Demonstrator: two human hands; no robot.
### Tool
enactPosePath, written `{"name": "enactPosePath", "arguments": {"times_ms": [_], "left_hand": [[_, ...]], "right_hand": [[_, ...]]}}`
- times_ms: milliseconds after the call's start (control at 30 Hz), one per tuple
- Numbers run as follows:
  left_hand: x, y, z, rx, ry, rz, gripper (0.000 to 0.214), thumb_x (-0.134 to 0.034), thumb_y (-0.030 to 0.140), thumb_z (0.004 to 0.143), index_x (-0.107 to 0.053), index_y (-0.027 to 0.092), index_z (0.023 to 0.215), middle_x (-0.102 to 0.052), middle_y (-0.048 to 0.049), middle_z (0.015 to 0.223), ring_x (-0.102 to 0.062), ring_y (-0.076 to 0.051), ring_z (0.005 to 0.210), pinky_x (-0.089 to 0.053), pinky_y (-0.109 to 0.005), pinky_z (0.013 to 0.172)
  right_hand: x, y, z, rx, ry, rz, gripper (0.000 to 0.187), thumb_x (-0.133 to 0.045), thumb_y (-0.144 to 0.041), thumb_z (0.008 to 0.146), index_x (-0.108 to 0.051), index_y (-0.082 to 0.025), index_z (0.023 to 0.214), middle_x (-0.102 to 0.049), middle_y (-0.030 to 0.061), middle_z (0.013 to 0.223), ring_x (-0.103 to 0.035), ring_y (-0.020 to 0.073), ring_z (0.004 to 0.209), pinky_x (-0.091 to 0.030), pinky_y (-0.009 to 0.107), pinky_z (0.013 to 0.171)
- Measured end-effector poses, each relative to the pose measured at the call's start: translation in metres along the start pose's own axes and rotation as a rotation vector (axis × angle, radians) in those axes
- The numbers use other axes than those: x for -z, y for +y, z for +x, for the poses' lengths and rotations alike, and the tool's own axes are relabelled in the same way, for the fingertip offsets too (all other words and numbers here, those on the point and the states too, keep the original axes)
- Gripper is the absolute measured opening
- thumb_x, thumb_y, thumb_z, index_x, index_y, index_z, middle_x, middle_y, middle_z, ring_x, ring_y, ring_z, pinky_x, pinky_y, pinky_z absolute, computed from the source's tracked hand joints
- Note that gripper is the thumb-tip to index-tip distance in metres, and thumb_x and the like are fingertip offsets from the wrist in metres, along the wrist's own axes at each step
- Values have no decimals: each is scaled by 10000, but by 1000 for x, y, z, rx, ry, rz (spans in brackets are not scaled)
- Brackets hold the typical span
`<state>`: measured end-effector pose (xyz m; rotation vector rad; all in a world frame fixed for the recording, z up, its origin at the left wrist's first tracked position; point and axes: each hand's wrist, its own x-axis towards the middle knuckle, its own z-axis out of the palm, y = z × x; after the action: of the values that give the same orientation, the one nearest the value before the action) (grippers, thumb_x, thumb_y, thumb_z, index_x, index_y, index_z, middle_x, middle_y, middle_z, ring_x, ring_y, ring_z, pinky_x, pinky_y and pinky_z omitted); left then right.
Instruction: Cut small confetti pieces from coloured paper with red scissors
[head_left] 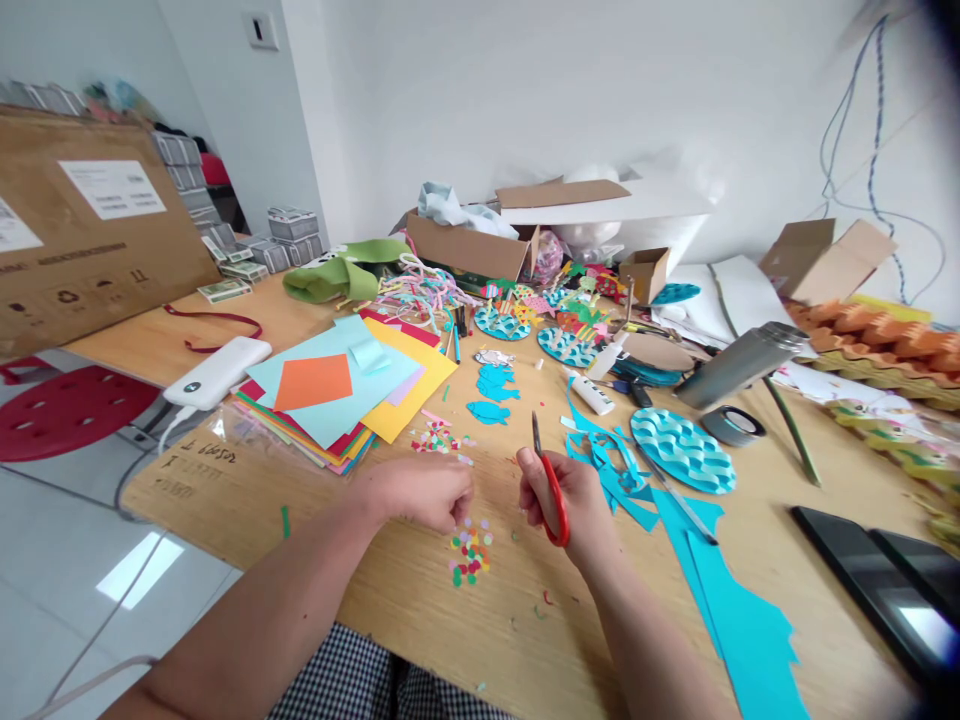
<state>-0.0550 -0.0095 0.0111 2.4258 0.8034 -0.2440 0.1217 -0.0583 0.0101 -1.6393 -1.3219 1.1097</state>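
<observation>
My right hand point(581, 510) is wrapped around red-handled scissors point(555, 495), blades pointing up and away from me. My left hand point(427, 492) is closed, its fingers curled downward just over small coloured paper dots point(471, 555); whatever its fingertips hold, if anything, is hidden. Another scatter of paper dots point(439, 435) lies beyond that hand. Blue paper fish point(491, 412) rest in a column further back, with a white patterned fish point(495, 357) above them. To the right of my right hand are blue paper offcuts point(611, 465).
Coloured paper sheets point(337, 380) and a white power bank point(217, 375) sit at left. At right are a wavy-patterned blue disc point(682, 450), a roll of tape point(733, 427), a metal flask point(739, 365) and a black phone point(862, 590). A glue bottle point(592, 394) lies mid-table.
</observation>
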Motion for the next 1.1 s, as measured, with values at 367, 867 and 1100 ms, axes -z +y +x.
{"name": "enactPosePath", "arguments": {"times_ms": [367, 867, 1100], "left_hand": [[0, -2, 2, -19, 9, -78, 169, -544, 157, 608, -652, 184, 735, -610, 25, 613, -510, -96, 520, -301, -187, 445], [-1, -4, 1, 20, 10, -11, 149, -570, 176, 598, -669, 199, 707, -637, 9, 632, -511, -113, 520, -266, -204, 427], [-1, -6, 0, -20, 2, -47, 156, -525, 149, 593, -648, 183, 684, -615, 11, 605, -495, -106, 503, -278, -199, 429]], "right_hand": [[-2, 2, -1, 12, -2, 20, 449, -559, -550, 710, -473, -162, 501, -507, -18, 397, -457, 72, 303, -294, 140, 290], [-2, 1, -2, 29, -2, 22, 460, -541, -572, 718, -461, -169, 511, -507, -11, 411, -464, 84, 324, -301, 154, 302], [-1, 3, 0, 22, 0, 19, 455, -569, -565, 696, -490, -161, 502, -514, -13, 388, -472, 85, 306, -303, 152, 293]]}}
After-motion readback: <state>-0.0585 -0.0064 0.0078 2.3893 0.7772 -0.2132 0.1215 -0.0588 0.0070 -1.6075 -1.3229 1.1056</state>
